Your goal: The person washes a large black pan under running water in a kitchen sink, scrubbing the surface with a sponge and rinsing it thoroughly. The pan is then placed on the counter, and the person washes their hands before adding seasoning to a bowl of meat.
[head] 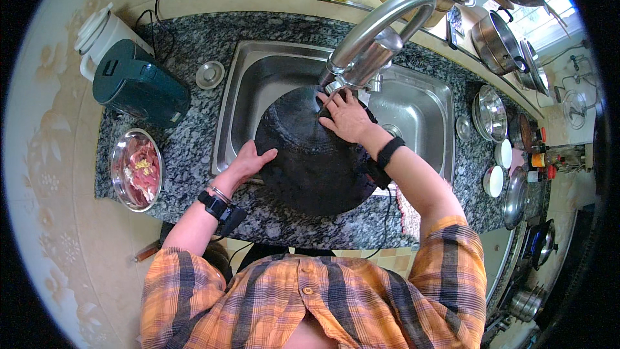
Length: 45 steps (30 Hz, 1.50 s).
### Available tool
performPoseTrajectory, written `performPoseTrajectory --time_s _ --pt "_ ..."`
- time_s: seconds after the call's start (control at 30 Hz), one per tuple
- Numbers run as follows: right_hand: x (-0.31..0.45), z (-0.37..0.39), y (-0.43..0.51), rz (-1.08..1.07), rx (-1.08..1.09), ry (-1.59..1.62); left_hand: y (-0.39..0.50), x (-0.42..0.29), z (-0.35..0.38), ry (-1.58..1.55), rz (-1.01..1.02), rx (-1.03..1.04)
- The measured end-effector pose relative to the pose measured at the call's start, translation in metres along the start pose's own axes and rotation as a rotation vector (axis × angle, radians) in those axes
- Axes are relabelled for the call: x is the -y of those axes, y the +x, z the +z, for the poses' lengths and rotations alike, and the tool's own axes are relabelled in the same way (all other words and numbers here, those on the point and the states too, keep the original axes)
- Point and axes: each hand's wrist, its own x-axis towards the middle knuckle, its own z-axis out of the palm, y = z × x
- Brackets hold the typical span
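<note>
A large, round black wok [310,174] lies tilted over the stainless steel sink [242,51] and its front edge. I cannot tell which face of it is turned up. My left hand [249,160] grips its left rim, the thumb on the upper face. My right hand [346,116] presses on its far part, fingers spread, right below the spout of the metal faucet [382,14]. Something dark shows under those fingers, too hidden to name. A wet sheen marks the wok near the spout. Each wrist wears a black band.
On the left of the granite counter [193,203] stand a steel bowl of raw meat [140,174], a dark green electric kettle [140,82] and a sink strainer [210,74]. Steel bowls [490,111], white bowls [493,181] and bottles line the right. Pots [496,43] rest on the sill.
</note>
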Motion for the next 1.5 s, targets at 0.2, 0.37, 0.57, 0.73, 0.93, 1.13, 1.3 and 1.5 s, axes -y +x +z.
performPoseTrajectory --time_s 0.2,0.37,0.57,0.73,0.93,1.13,1.3,1.5 --pt "-0.023 0.007 0.037 0.169 0.081 0.272 0.005 0.012 0.001 0.122 -0.005 -0.098" --pt "-0.02 0.014 0.02 0.411 0.119 0.271 0.019 0.037 0.005 -0.044 0.013 -0.072" --pt "-0.015 0.009 -0.064 0.318 -0.007 0.171 0.013 0.025 0.007 -0.074 0.012 -0.087" --pt "0.015 0.007 -0.132 0.361 -0.032 0.23 0.007 0.009 0.008 -0.007 -0.015 -0.096" --pt "0.039 0.008 -0.147 0.383 -0.061 0.178 0.02 0.032 0.027 0.038 0.263 -0.273" --pt "0.037 0.014 -0.148 0.417 -0.22 0.228 0.007 0.026 0.051 0.862 0.382 -0.496" --pt "0.035 0.019 -0.149 0.397 -0.234 0.223 -0.012 -0.001 0.071 1.125 0.522 -0.212" --pt "0.033 0.017 -0.151 0.36 -0.228 0.203 0.05 -0.032 0.06 1.138 0.633 0.018"
